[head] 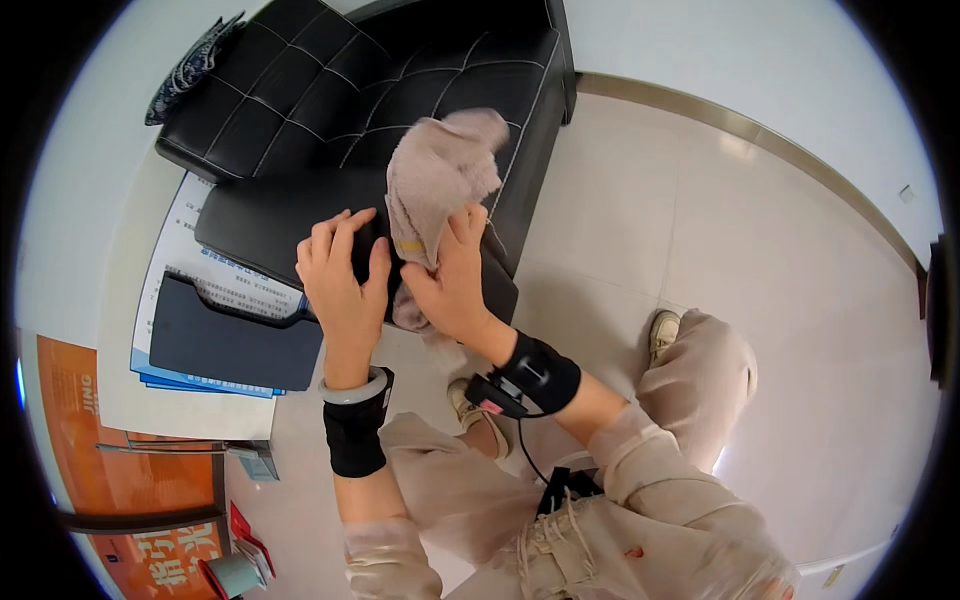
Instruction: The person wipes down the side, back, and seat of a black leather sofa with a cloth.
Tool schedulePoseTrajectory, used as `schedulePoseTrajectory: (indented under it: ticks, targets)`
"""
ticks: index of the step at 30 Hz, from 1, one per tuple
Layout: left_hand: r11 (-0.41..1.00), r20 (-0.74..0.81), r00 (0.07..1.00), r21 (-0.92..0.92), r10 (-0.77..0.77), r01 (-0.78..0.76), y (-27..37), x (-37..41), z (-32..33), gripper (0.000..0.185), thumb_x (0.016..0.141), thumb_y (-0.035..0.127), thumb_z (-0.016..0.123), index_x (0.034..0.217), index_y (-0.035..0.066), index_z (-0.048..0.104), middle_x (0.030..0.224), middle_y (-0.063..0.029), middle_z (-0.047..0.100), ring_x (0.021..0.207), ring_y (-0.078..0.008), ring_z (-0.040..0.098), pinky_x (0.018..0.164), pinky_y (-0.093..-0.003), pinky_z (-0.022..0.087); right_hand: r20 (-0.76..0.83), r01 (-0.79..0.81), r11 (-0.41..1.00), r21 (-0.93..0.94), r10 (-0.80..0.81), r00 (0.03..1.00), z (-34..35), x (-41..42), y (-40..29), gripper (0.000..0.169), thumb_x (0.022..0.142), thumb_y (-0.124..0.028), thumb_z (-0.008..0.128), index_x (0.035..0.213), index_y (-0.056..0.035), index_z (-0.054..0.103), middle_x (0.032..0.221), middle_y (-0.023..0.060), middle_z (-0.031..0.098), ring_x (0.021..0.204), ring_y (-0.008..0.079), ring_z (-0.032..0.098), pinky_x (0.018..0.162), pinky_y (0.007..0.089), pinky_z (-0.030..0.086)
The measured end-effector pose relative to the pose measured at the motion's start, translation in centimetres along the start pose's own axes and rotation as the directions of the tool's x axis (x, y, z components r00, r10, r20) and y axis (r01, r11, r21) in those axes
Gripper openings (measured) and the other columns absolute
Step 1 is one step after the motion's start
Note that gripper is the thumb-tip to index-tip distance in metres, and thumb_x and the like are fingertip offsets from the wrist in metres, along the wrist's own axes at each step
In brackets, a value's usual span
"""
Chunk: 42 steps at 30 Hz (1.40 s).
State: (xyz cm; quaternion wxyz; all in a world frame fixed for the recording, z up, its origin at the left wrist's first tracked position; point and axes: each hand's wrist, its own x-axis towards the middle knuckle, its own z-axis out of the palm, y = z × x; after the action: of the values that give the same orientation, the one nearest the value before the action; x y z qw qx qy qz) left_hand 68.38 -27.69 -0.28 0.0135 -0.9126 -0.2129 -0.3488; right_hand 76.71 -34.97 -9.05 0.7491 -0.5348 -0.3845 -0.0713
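A bunched pinkish-beige cloth with a small yellow patch lies over the edge of a black tufted sofa with white stitching. My right hand grips the lower part of this cloth between thumb and fingers. To its left, my left hand is spread over the sofa's black armrest, with its fingers apart and nothing held. Part of the cloth hangs below my right hand. Black bands wrap both wrists, and a light bangle sits on the left one.
Left of the sofa, a pale table bears printed sheets and a dark file holder. A patterned cushion rests at the backrest. Orange panels stand lower left. Tiled floor lies to the right.
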Motion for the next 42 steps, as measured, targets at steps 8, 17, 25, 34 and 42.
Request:
schedulePoseTrajectory:
  ticks: [8,17,25,34,42]
  targets:
    - [0.999,0.042,0.999,0.041,0.031,-0.033,1.4,-0.4,0.3,0.039,0.084,0.018,0.067,0.123,0.012,0.065,0.135,-0.0100,0.057,0.127,-0.0343,0.051,0.105,-0.0442,0.037,-0.091,-0.299,0.912,-0.281,0.285,0.954,-1.2,-16.1,12.2,0.057,0.064,-0.006,0.065,0.120,0.0040,0.054,0.121,0.0263,0.049,0.111,0.0476,0.039,0.100,0.0544,0.032]
    - [0.997,0.081,0.997,0.078,0.013,-0.019,1.3,-1.0,0.9,0.039,0.085,0.011,0.064,0.124,0.009,0.064,0.135,-0.0105,0.058,0.128,-0.0336,0.051,0.105,-0.0420,0.039,-0.141,-0.327,0.932,-0.155,0.306,0.941,-0.1,-11.8,8.3,0.043,0.062,-0.008,0.063,0.102,0.0063,0.054,0.121,0.0259,0.044,0.109,0.0466,0.039,0.098,0.0537,0.034]
    - [0.996,0.103,0.995,0.084,-0.001,-0.008,1.5,-1.2,1.1,0.040,0.086,0.008,0.061,0.126,0.008,0.064,0.136,-0.0117,0.057,0.128,-0.0348,0.051,0.106,-0.0434,0.039,-0.203,-0.554,0.803,-0.222,0.517,0.831,-2.0,-16.4,15.9,0.067,0.062,0.002,0.058,0.128,-0.0080,0.053,0.127,0.0188,0.050,0.120,0.0410,0.042,0.104,0.0461,0.034]
    - [0.996,0.115,0.993,0.091,-0.011,0.001,1.5,-0.9,1.2,0.041,0.085,0.006,0.060,0.126,0.006,0.064,0.135,-0.0136,0.057,0.126,-0.0343,0.052,0.105,-0.0420,0.040,-0.162,-0.776,0.604,-0.182,0.760,0.630,-2.8,-20.6,23.6,0.061,0.077,-0.012,0.060,0.135,0.0007,0.047,0.132,0.0279,0.048,0.129,0.0441,0.037,0.111,0.0455,0.029]
    - [0.996,0.105,0.992,0.061,0.065,-0.071,3.0,0.8,1.7,0.038,0.089,0.005,0.057,0.126,0.006,0.063,0.132,-0.0129,0.060,0.124,-0.0291,0.055,0.106,-0.0382,0.040,-0.188,-0.800,0.588,0.114,0.804,0.564,-5.2,-22.6,25.4,0.065,0.074,-0.008,0.059,0.137,-0.0023,0.042,0.132,0.0233,0.048,0.123,0.0421,0.040,0.107,0.0441,0.031]
